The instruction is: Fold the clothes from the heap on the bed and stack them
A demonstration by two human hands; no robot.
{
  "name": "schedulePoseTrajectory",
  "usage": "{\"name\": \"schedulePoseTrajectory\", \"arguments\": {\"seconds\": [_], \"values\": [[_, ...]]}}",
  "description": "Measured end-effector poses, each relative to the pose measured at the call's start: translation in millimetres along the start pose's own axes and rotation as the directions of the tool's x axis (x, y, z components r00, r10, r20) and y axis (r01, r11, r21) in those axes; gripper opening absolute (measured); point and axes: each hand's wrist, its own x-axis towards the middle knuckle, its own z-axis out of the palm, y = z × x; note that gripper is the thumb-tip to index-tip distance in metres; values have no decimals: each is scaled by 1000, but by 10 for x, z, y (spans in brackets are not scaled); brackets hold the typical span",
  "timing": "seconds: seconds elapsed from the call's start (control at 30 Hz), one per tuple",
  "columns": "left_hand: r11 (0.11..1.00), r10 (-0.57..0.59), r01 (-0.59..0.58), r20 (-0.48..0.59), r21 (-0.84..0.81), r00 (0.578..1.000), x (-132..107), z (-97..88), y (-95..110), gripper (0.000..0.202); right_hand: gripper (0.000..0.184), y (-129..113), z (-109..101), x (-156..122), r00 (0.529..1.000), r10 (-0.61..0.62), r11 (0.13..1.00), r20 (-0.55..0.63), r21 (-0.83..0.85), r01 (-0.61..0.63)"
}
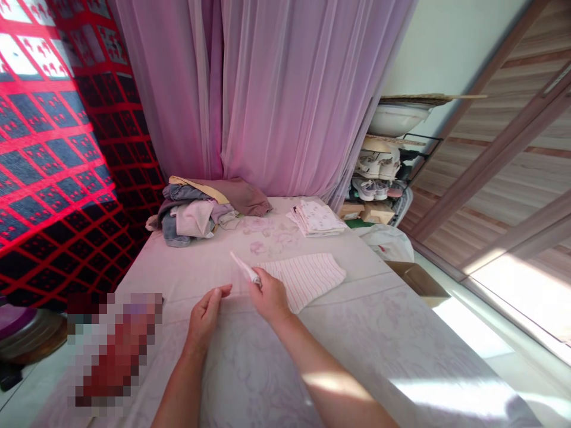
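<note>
A white garment with thin reddish stripes (312,276) lies flat on the bed sheet (267,356), with one edge raised. My right hand (271,295) pinches that raised edge, and the cloth sticks up narrow and pale between its fingers. To its left, my left hand (206,310) is held just above the sheet, apart from the garment. Its fingers are stretched toward the right and nothing shows in them. Farther back on the bed rests a neat stack of folded, light printed clothes (316,217).
A loose heap of clothes (196,214) lies at the back left. Purple curtains (289,107) hang behind the bed. On the right stand a shoe rack (377,172), a cardboard box (414,279) and a wooden wardrobe (499,137). A blurred-out red patch (120,351) is at the left edge.
</note>
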Motion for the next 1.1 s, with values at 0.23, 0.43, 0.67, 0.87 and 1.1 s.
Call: {"name": "schedulePoseTrajectory", "arguments": {"seconds": [0.23, 0.43, 0.67, 0.87, 1.1], "values": [[999, -40, 39, 9, 24, 999, -8, 8, 3, 52, 40, 937, -730, 264, 906, 300, 845, -300, 524, -106], [996, -37, 33, 48, 87, 998, -2, -4, -29, 47, 48, 1976, -1037, 139, 770, 583, 781, -259, 437, -445], [989, -34, 26, 50, 143, 998, -5, -6, 6, 47, 41, 2180, -1114, 106, 782, 528, 848, -331, 258, -463], [990, -41, 36, 29, 139, 999, -14, 14, 50, 48, 42, 2055, -1131, 83, 824, 454, 853, -338, -102, -512], [993, -54, 51, 29, 110, 998, -23, 33, 63, 47, 45, 1920, -1159, 65, 856, 431, 814, -286, -286, -505]]}}
